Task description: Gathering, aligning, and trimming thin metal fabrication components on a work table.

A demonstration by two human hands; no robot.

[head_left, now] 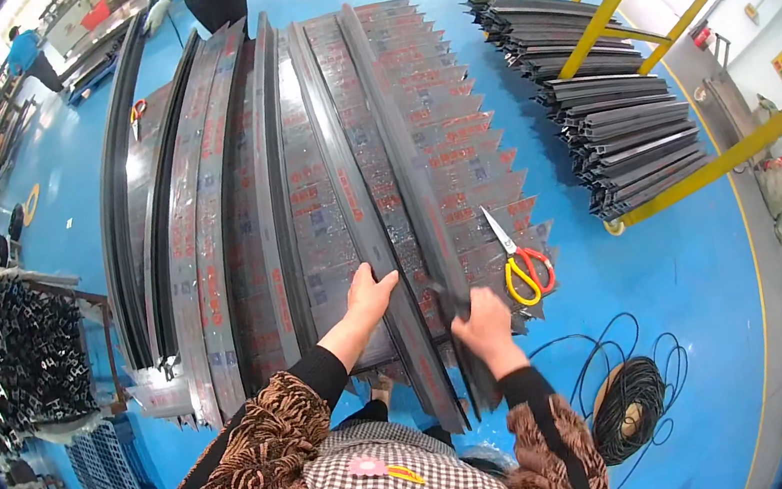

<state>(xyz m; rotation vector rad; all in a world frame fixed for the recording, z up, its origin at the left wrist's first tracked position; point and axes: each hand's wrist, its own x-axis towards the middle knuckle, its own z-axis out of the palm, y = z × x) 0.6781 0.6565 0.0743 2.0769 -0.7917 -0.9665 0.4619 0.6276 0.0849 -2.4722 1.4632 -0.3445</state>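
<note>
Smooth blue floor surrounds a broad pile of glossy, film-covered strips, jagged along its right edge, leaving open room before the yellow rack. On top, a long grey profile runs away from the person, far end leaning left, near end overhanging. The left hand bends over it; whether the fingers grip, I can't tell. The right hand, blurred, is curled tight at the neighbouring profile, near red-and-yellow-handled scissors.
</note>
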